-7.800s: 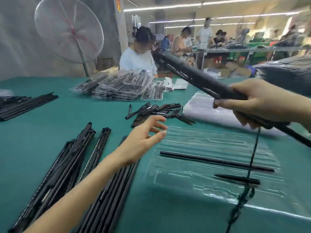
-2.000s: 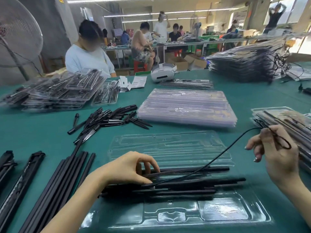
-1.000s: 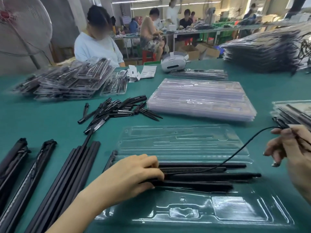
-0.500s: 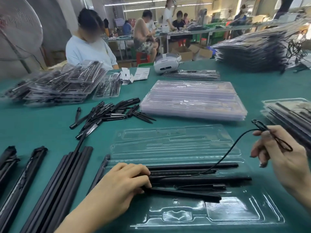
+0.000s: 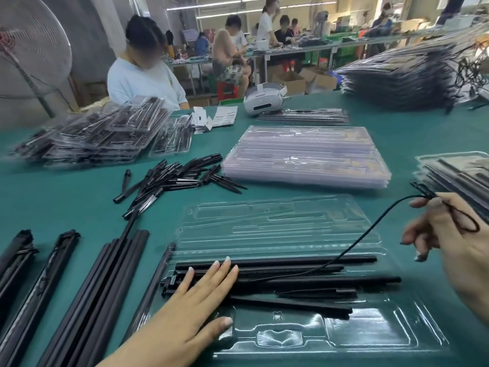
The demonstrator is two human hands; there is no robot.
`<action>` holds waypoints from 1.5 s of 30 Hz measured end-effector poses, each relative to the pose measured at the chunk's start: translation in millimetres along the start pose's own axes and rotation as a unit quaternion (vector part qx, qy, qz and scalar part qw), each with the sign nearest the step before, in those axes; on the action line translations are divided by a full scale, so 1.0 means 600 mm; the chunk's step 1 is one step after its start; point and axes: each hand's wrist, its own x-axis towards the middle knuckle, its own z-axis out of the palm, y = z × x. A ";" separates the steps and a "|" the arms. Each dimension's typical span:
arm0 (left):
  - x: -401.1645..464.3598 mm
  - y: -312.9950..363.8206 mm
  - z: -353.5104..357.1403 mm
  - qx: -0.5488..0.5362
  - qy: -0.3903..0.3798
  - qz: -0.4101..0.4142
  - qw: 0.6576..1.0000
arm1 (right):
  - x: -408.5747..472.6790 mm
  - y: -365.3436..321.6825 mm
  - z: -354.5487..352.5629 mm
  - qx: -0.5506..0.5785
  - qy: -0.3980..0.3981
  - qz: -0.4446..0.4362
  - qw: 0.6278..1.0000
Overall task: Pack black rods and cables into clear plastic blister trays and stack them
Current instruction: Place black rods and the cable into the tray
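A clear blister tray (image 5: 277,223) lies open on the green table in front of me. Several black rods (image 5: 304,283) rest across its near half. My left hand (image 5: 195,311) lies flat, fingers spread, pressing on the rods' left ends. A thin black cable (image 5: 370,229) rises from the rods to my right hand (image 5: 455,242), which pinches the cable's looped end above the tray's right edge.
A stack of empty clear trays (image 5: 304,157) lies behind the open one. Loose short black pieces (image 5: 174,178) sit at centre left, long black rods (image 5: 87,295) at near left. Filled trays (image 5: 460,173) are stacked at right and far right. A person sits across the table.
My left hand has opened from curled fingers to a flat palm on the rods. My right hand stays at the right, still pinching the cable loop.
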 end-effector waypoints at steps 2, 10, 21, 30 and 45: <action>0.001 0.003 0.004 0.019 0.001 -0.027 0.999 | 0.002 0.002 -0.002 0.008 0.007 0.006 1.000; 0.000 0.013 0.007 0.003 0.033 -0.052 0.998 | 0.009 0.003 -0.019 0.029 0.060 0.024 0.997; -0.004 0.026 0.006 0.032 0.097 -0.002 0.995 | 0.004 -0.011 -0.025 -0.066 0.044 0.031 0.996; -0.019 -0.026 0.013 -0.141 0.085 -0.063 0.984 | 0.008 -0.014 -0.031 -0.030 0.110 0.132 0.985; -0.021 0.015 -0.004 0.078 0.128 -0.007 0.989 | 0.012 0.009 -0.029 -0.249 0.098 0.118 0.956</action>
